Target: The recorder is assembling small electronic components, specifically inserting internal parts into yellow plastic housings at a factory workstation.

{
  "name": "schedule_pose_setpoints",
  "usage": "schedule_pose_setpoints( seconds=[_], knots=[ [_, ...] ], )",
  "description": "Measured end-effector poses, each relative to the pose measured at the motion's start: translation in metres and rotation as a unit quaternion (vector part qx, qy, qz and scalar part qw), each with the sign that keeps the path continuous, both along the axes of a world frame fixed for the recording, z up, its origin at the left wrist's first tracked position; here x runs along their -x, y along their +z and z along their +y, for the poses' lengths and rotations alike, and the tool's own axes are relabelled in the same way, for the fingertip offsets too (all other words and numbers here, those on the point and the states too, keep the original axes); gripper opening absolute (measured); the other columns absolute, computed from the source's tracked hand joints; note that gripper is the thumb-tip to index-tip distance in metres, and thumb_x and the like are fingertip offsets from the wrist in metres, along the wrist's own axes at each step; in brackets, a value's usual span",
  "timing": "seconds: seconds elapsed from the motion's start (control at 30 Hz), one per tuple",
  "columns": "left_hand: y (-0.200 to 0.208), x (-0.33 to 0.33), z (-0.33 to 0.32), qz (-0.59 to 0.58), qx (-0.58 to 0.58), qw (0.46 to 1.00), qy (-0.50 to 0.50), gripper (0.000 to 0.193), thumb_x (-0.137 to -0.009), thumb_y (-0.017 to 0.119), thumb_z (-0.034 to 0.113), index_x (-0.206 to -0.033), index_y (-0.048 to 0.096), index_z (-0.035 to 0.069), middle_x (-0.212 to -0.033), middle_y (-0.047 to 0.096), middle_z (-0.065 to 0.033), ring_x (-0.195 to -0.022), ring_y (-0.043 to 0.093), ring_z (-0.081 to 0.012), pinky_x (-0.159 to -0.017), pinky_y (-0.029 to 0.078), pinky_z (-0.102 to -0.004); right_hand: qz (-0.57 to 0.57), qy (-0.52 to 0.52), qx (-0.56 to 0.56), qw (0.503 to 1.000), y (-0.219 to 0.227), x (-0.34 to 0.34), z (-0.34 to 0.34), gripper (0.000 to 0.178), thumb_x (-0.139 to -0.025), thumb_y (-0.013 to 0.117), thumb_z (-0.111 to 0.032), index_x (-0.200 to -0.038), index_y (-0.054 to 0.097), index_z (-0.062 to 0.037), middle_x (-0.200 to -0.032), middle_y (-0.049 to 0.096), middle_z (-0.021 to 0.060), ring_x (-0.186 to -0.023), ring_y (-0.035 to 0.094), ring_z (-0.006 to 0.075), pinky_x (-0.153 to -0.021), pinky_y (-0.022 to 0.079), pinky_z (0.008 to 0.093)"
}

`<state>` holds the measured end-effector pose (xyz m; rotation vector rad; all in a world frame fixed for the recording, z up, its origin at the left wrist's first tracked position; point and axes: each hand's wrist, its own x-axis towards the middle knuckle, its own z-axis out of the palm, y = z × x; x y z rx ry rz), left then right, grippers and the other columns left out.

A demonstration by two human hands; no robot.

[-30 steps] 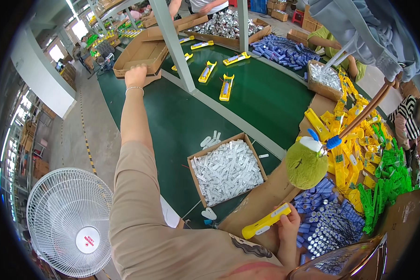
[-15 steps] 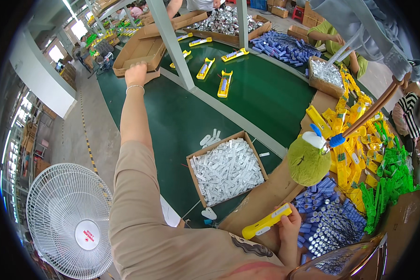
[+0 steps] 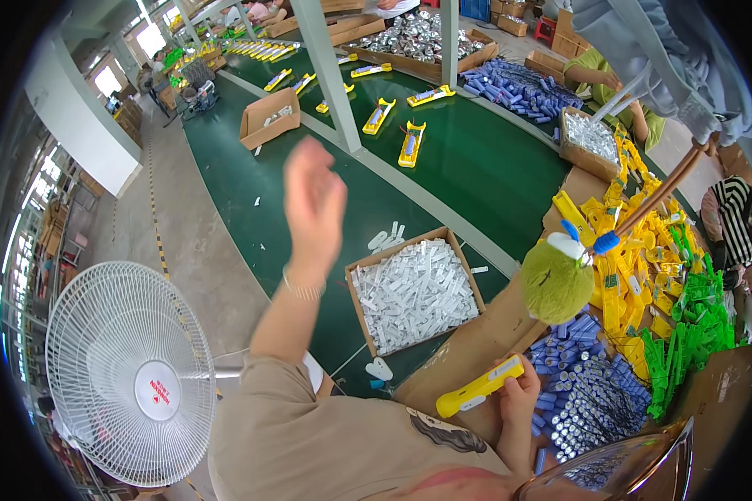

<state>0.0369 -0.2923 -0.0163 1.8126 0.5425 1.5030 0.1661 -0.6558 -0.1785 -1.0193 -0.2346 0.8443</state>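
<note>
My left hand (image 3: 313,209) is raised over the green work surface (image 3: 234,188), fingers apart and somewhat blurred, with nothing visible in it. To its right stands a shallow cardboard box (image 3: 480,294) filled with small white plastic pieces (image 3: 414,296). At the lower right, my right hand (image 3: 520,401) is closed round one end of a long yellow plastic torch body (image 3: 479,388) with a white piece on its side. Blue cylindrical battery cells (image 3: 589,392) with dark wires lie heaped just beyond that hand.
A grey post (image 3: 326,75) rises between the lanes. Yellow bodies holding blue cells (image 3: 412,144) lie along the far lane. Yellow (image 3: 635,250) and green parts (image 3: 698,313) pile at right. A green plush ball (image 3: 557,282) hangs nearby. A fan (image 3: 129,376) stands at left.
My left hand has let go of a cardboard carton and come back toward me. That carton no longer stands there; a smaller box with white pieces shows instead. The right hand keeps its hold.
</note>
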Motion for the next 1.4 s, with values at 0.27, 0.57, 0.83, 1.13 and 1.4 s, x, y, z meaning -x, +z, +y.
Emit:
schedule_pose_setpoints(
  seconds=[0.27,0.57,0.83,1.13,1.4],
  knots=[
    [-0.066,0.022,-0.170,0.261,0.043,0.853,-0.449,0.057,-0.088,0.059,0.013,-0.138,0.036,0.000,-0.135,0.042,-0.0181,-0.124,0.043,-0.0313,-0.104,0.033,-0.0382,-0.209,-0.053,0.030,0.976,0.037,0.026,0.013,0.059,-0.068,0.067,0.009,-0.124,0.048,0.0077,-0.118,0.055,0.0136,-0.112,0.053,0.0222,-0.095,0.044,0.0339],
    [-0.066,0.050,-0.203,0.116,0.270,0.836,-0.464,0.056,-0.098,0.039,0.018,-0.146,0.015,0.000,-0.133,0.042,-0.0118,-0.114,0.046,-0.0173,-0.093,0.042,-0.0293,-0.313,-0.086,0.056,0.944,0.128,0.073,0.059,0.046,-0.070,0.077,-0.002,-0.112,0.059,0.0032,-0.102,0.059,0.0090,-0.086,0.059,0.0141,-0.073,0.055,0.0259],
    [-0.067,0.077,-0.212,0.072,0.209,0.896,-0.384,0.051,-0.099,0.033,0.019,-0.144,0.019,-0.002,-0.129,0.043,-0.0124,-0.108,0.047,-0.0168,-0.094,0.039,-0.0294,-0.450,-0.026,0.136,0.882,0.131,0.098,0.055,0.010,-0.073,0.071,-0.005,-0.079,0.065,0.0001,-0.069,0.060,0.0075,-0.062,0.055,0.0164,-0.056,0.043,0.0293],
    [-0.076,0.087,-0.215,0.074,0.263,0.892,-0.360,0.044,-0.098,0.036,0.011,-0.138,0.023,-0.002,-0.117,0.046,-0.0121,-0.102,0.050,-0.0170,-0.091,0.040,-0.0296,-0.652,-0.006,0.142,0.744,0.114,0.131,0.044,0.015,-0.070,0.070,-0.007,-0.067,0.056,-0.0055,-0.066,0.056,0.0076,-0.063,0.058,0.0259,-0.060,0.040,0.0386],
    [-0.091,0.086,-0.222,0.097,0.292,0.880,-0.361,0.040,-0.094,0.038,0.004,-0.133,0.029,0.004,-0.104,0.053,-0.0096,-0.089,0.056,-0.0159,-0.081,0.048,-0.0302,-0.611,0.085,0.104,0.780,0.103,0.109,0.019,0.011,-0.075,0.069,-0.011,-0.079,0.064,-0.0021,-0.075,0.061,0.0100,-0.071,0.061,0.0280,-0.063,0.046,0.0383]
  ],
)
